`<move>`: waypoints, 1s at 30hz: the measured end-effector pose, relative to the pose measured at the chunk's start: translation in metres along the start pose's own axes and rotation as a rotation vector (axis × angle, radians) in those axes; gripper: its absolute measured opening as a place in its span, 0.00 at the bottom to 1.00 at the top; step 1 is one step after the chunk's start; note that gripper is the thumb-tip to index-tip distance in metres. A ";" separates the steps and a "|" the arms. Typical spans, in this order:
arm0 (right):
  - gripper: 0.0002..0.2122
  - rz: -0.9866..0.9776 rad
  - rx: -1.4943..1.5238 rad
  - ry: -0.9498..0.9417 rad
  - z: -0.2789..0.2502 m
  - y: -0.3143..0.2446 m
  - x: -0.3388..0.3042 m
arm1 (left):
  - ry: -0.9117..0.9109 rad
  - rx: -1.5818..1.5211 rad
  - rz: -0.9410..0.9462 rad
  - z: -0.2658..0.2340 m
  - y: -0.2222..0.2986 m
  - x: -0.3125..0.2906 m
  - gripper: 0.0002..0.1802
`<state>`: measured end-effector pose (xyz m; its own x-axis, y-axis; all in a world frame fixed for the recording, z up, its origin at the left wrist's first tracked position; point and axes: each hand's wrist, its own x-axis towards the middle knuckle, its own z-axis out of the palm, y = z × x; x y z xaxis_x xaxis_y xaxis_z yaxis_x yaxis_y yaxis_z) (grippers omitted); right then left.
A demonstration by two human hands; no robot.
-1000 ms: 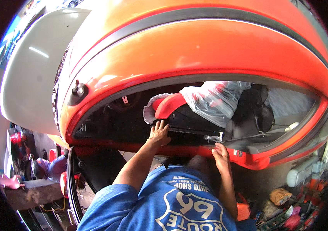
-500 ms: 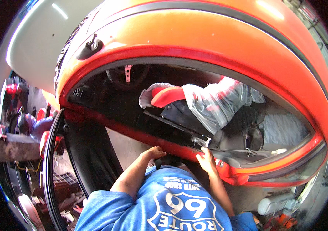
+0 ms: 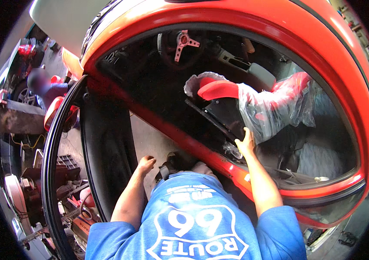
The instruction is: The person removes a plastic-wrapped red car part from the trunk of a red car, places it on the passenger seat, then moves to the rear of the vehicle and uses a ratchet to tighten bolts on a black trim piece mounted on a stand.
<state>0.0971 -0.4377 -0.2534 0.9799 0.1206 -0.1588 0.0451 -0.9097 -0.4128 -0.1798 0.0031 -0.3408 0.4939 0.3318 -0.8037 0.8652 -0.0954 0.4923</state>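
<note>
My right hand [image 3: 247, 143] reaches through the doorway of an orange-red car [image 3: 184, 135] to the near side of its front seat. The thumb stands apart from the stretched fingers, which are at the lower edge of the clear plastic cover [image 3: 260, 119] on the red seat [image 3: 219, 89]. Whether they touch the plastic or the dark seat side [image 3: 225, 115] I cannot tell. Crumpled clear plastic [image 3: 233, 150] lies just below, by the sill. My left hand [image 3: 147, 164] hangs in front of the open black door [image 3: 108, 151], fingers curled together, nothing visible in them.
A steering wheel [image 3: 182, 43] and a grey console [image 3: 260, 76] lie deeper inside the car. The door frame [image 3: 50, 173] curves along my left. Behind it are a person in blue [image 3: 54, 93], a grey crate [image 3: 67, 162] and mixed tools and parts on the floor.
My right hand has moved from the door sill inward to the seat. My left hand has left the sill and drawn back leftward. The view has shifted, showing more of the interior.
</note>
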 end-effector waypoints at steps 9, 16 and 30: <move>0.25 -0.189 0.411 -0.527 0.063 -0.167 -0.023 | -0.113 0.091 -0.440 -0.033 -0.107 -0.044 0.22; 0.32 -0.329 -0.239 -0.444 -0.014 -0.136 0.014 | 0.229 0.102 0.285 -0.052 0.017 -0.038 0.48; 0.60 -0.234 -0.481 0.138 0.095 0.028 0.000 | 0.234 0.554 1.533 0.140 0.290 0.082 0.32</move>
<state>0.0798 -0.4254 -0.3498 0.9481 0.3172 0.0199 0.3163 -0.9479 0.0382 0.1235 -0.1287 -0.3108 0.8870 -0.2618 0.3803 -0.4388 -0.7340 0.5183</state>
